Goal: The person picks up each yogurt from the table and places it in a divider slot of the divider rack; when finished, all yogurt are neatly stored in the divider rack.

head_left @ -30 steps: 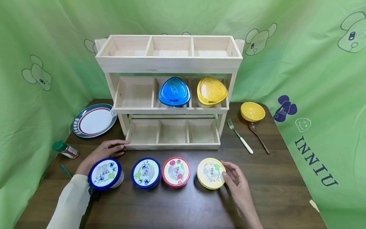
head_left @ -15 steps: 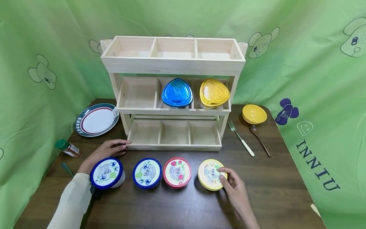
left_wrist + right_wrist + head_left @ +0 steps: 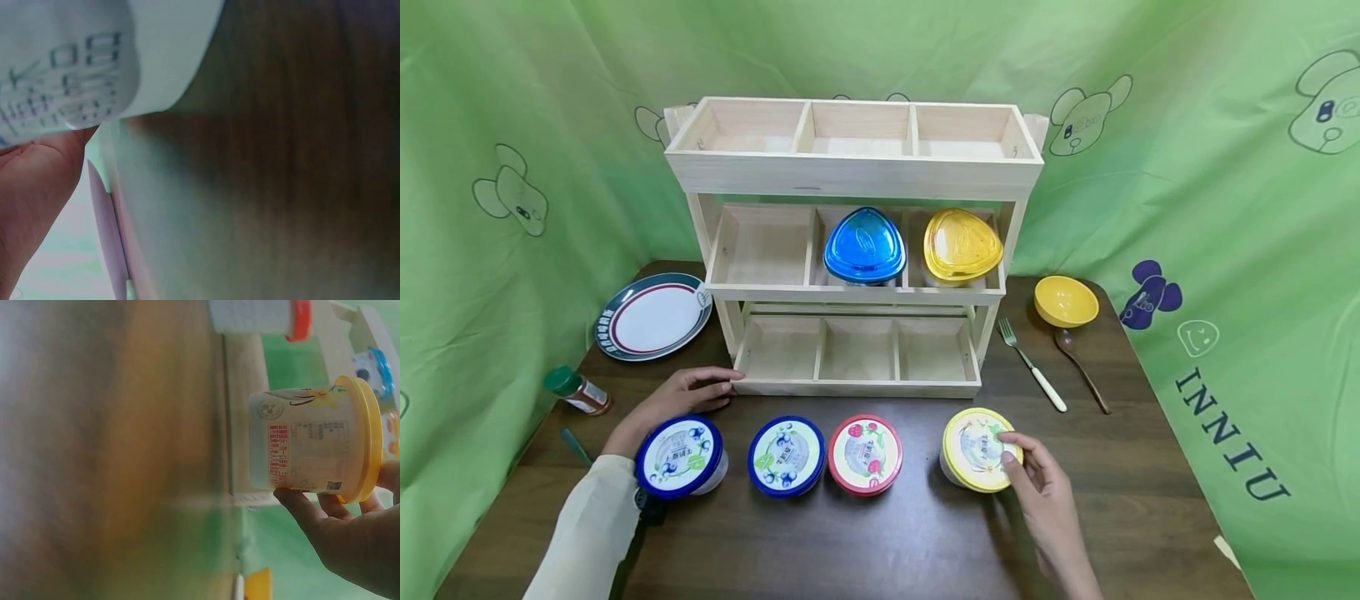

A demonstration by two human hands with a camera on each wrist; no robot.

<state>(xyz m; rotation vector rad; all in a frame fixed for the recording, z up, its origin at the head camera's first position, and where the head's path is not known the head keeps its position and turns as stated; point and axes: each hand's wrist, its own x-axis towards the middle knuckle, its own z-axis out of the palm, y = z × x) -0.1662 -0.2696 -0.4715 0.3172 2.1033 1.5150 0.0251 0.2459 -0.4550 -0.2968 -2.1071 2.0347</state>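
Note:
My right hand (image 3: 1047,492) grips the yellow-lidded yogurt tub (image 3: 973,450) from its right side, thumb and fingers at the lid's edge. In the right wrist view, fingers curl round the printed white side of this tub (image 3: 306,444). My left hand (image 3: 688,393) rests with relaxed fingers at the lower left corner of the wooden shelf rack (image 3: 857,388). Close by that wrist stands a blue-lidded tub (image 3: 679,455), which fills the upper left of the left wrist view. A second blue-lidded tub (image 3: 786,456) and a red-lidded tub (image 3: 865,455) stand side by side between the hands.
In the rack's middle tier sit containers with a blue lid (image 3: 865,246) and a yellow lid (image 3: 962,244). Left lie an oval plate (image 3: 655,317) and a green-capped jar (image 3: 577,390). Right are a fork (image 3: 1032,365), a wooden spoon (image 3: 1081,368) and a yellow bowl (image 3: 1066,302).
The right hand has shifted its hold onto the lid and moved the yellow-lidded tub to the right, away from the red-lidded one. The left hand has stayed at the rack's corner.

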